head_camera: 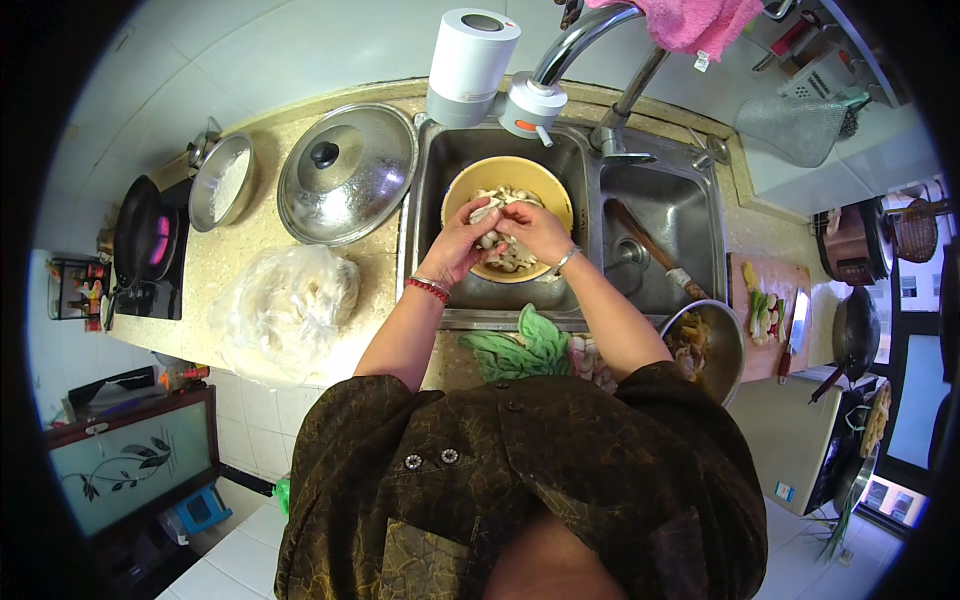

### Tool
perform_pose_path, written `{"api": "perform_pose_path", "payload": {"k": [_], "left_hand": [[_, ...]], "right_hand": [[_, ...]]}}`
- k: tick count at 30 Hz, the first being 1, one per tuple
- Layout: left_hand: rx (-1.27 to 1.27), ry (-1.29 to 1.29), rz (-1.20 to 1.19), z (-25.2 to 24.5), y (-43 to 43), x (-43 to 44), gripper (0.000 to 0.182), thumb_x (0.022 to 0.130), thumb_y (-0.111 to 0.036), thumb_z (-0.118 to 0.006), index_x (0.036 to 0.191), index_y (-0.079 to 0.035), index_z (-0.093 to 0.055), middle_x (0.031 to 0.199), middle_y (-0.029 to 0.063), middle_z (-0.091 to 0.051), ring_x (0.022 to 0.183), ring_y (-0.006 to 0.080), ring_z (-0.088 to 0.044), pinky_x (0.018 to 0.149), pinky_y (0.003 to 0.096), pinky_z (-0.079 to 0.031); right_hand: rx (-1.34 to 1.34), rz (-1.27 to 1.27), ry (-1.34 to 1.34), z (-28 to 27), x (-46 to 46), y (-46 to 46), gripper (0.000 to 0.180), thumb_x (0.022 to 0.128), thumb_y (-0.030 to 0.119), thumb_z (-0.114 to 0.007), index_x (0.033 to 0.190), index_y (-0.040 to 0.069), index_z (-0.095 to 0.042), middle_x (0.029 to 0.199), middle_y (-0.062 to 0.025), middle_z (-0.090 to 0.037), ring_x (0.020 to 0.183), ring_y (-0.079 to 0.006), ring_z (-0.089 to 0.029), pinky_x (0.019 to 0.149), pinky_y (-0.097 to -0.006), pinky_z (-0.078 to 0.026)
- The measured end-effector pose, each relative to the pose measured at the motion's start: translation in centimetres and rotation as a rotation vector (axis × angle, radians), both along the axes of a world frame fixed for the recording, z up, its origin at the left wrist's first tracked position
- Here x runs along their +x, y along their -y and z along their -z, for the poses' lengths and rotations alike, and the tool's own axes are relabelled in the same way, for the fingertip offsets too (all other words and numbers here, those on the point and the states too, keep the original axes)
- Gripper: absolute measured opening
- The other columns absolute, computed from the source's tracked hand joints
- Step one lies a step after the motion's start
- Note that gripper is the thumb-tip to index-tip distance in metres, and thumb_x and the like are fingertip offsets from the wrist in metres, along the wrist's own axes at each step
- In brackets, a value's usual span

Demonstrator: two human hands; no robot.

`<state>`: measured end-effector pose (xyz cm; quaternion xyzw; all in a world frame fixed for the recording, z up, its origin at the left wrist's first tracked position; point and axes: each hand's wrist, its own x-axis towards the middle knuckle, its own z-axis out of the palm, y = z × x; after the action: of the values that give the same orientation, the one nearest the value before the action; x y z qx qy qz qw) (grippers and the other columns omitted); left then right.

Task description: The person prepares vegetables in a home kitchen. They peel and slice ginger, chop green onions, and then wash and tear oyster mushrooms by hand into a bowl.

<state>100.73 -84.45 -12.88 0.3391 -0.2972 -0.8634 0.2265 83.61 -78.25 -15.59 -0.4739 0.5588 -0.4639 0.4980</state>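
A yellow enamel basin [556, 196] stands in the left bowl of the stainless steel sink [499, 298], with pale mushroom pieces [517, 259] inside it. Above the basin, my left hand [466, 238] holds a whitish mushroom piece [487, 210]. The fingers of my right hand [534, 229] are bent at the same piece, almost touching my left thumb. Where the fingertips meet, the exact grip is partly hidden. A red bead bracelet circles my left wrist; a silver bangle is on the right.
Left of the sink are a domed metal lid [349, 172], a plastic bag [289, 307] and a bowl of white grains or powder [225, 184]. A faucet with a white filter [472, 67] overhangs the basin. Rightward lie a wooden-handled tool [649, 244], a metal bowl [731, 345] and a knife [798, 322].
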Motion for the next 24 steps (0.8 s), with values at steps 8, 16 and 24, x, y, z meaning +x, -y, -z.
{"api": "perform_pose_path", "payload": {"k": [8, 16, 24], "left_hand": [[-0.045, -0.094, -0.138, 0.2, -1.3, 0.2, 0.037, 0.092, -0.010, -0.065, 0.128, -0.007, -0.053, 0.108, 0.0075, -0.065, 0.096, 0.0188, -0.066, 0.072, 0.0294, -0.057], [-0.092, 0.074, -0.163, 1.3, -0.5, -0.5, 0.016, 0.092, -0.020, -0.068, 0.102, -0.008, -0.065, 0.088, 0.0016, -0.069, 0.077, 0.0114, -0.065, 0.057, 0.0233, -0.052], [0.015, 0.026, -0.254, 2.1, -0.2, 0.1, 0.028, 0.094, -0.029, -0.064, 0.111, -0.007, -0.061, 0.097, 0.0056, -0.067, 0.081, 0.0146, -0.066, 0.059, 0.0241, -0.053]], "right_hand": [[0.070, 0.312, 0.378, 0.3, -0.7, 0.0, 0.031, 0.097, 0.031, -0.060, 0.109, 0.004, -0.063, 0.087, 0.0021, -0.063, 0.075, -0.0051, -0.056, 0.061, -0.0212, -0.041], [0.065, 0.235, 0.223, -0.7, 0.1, -0.8, 0.030, 0.091, 0.023, -0.069, 0.111, 0.004, -0.059, 0.099, -0.0021, -0.066, 0.085, -0.0088, -0.061, 0.066, -0.0250, -0.047], [0.203, 0.393, 0.040, 1.9, -2.0, 0.0, 0.042, 0.087, 0.031, -0.072, 0.113, 0.000, -0.061, 0.096, -0.0093, -0.068, 0.082, -0.0177, -0.067, 0.065, -0.0275, -0.052]]}}
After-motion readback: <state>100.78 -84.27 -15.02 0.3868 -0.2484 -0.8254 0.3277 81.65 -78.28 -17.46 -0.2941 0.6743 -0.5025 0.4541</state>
